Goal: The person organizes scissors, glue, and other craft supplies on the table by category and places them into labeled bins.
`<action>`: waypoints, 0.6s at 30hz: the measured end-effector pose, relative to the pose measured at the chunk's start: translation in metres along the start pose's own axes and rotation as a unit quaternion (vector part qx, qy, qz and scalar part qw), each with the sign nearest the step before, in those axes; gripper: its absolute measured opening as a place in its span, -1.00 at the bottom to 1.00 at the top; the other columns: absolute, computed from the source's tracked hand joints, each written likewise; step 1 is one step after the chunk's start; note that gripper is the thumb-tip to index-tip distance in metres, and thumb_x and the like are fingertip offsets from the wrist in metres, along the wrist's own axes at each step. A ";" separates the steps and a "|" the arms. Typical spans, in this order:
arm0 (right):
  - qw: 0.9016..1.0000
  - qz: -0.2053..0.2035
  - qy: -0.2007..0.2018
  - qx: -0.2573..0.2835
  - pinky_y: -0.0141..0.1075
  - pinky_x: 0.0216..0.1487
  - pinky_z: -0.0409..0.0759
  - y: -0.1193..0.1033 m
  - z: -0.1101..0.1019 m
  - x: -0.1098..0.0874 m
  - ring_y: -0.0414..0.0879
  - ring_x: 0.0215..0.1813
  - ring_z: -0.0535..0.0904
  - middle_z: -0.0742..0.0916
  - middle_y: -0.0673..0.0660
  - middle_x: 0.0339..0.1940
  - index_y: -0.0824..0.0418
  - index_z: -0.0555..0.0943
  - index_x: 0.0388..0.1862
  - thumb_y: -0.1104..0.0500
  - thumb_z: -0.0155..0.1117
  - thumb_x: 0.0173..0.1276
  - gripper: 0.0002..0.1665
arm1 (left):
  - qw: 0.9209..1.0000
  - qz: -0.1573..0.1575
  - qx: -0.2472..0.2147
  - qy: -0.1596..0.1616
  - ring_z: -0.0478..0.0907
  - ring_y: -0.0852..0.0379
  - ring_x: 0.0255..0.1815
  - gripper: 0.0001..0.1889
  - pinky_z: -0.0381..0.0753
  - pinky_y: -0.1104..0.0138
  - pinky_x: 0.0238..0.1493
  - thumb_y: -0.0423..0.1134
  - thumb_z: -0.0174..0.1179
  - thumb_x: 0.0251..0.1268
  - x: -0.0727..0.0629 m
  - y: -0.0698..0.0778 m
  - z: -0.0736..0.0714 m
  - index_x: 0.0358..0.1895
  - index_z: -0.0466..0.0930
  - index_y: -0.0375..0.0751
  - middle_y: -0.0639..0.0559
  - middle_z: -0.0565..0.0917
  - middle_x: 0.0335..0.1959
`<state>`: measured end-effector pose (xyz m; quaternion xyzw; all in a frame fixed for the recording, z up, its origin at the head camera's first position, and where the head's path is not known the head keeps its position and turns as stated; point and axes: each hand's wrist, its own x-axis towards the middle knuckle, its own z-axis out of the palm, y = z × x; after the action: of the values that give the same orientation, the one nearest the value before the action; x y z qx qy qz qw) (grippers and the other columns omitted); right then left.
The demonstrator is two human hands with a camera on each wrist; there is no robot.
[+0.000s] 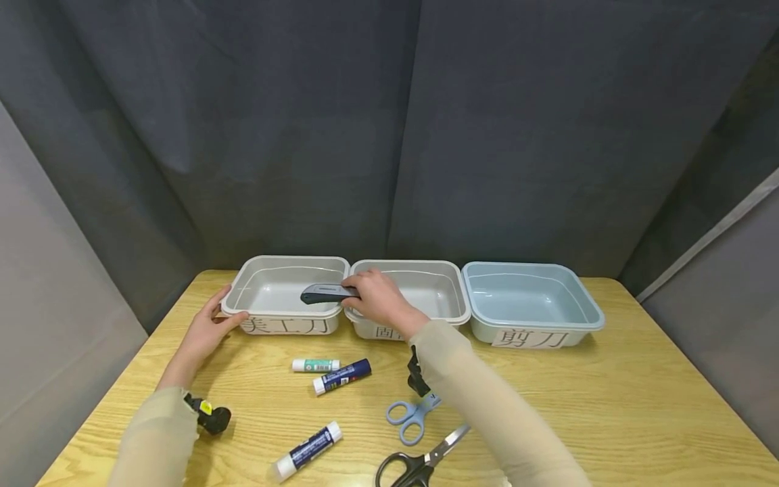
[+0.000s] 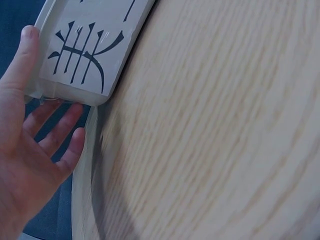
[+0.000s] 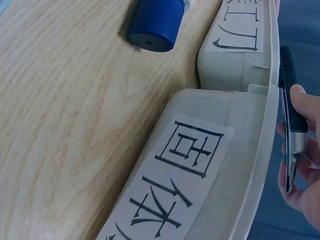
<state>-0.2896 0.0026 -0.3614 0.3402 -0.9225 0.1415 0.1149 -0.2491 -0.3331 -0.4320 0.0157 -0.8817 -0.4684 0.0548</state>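
My right hand point(image 1: 372, 297) grips a grey and black utility knife point(image 1: 322, 293) by one end and holds it over the right side of the left grey bin point(image 1: 286, 266). In the right wrist view the knife point(image 3: 291, 105) stands above the bin rims, with my right hand's fingers point(image 3: 302, 195) curled round it. My left hand point(image 1: 211, 323) rests with straight fingers against the front left corner of that bin. In the left wrist view my left hand point(image 2: 35, 135) touches the bin's labelled wall point(image 2: 85, 50) there.
A middle grey bin point(image 1: 447, 287) and a blue bin point(image 1: 529, 301) stand in a row to the right, each labelled. Three glue sticks point(image 1: 315, 365) point(image 1: 342, 376) point(image 1: 307, 451), blue scissors point(image 1: 412, 417) and black-handled scissors point(image 1: 420, 465) lie on the wooden table point(image 1: 639, 406).
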 end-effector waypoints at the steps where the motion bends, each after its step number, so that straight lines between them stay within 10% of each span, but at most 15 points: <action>1: 1.000 -0.001 0.000 0.000 -0.25 -0.12 0.47 -0.001 0.001 0.001 -0.09 -0.15 0.51 0.69 0.00 -0.14 0.08 0.62 -0.03 -0.02 0.26 0.21 -0.63 | 1.000 0.000 0.001 0.000 0.35 -0.15 0.10 -0.10 0.33 0.17 0.01 0.13 0.13 0.15 0.000 0.000 0.000 0.45 -0.19 -0.01 -0.30 0.16 0.36; 18: 1.000 0.001 -0.018 -0.001 -0.28 -0.14 0.45 -0.017 0.007 0.020 -0.12 -0.23 0.51 0.70 -0.03 -0.23 0.08 0.63 -0.10 0.00 0.27 0.21 -0.68 | 1.000 -0.007 -0.004 0.006 0.32 -0.18 0.13 -0.11 0.27 0.04 0.11 0.14 0.14 0.14 -0.005 0.003 0.003 0.45 -0.17 0.05 -0.26 0.13 0.38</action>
<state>-0.2945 -0.0238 -0.3585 0.3420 -0.9247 0.1349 0.0984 -0.2444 -0.3285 -0.4321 0.0245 -0.8794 -0.4720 0.0568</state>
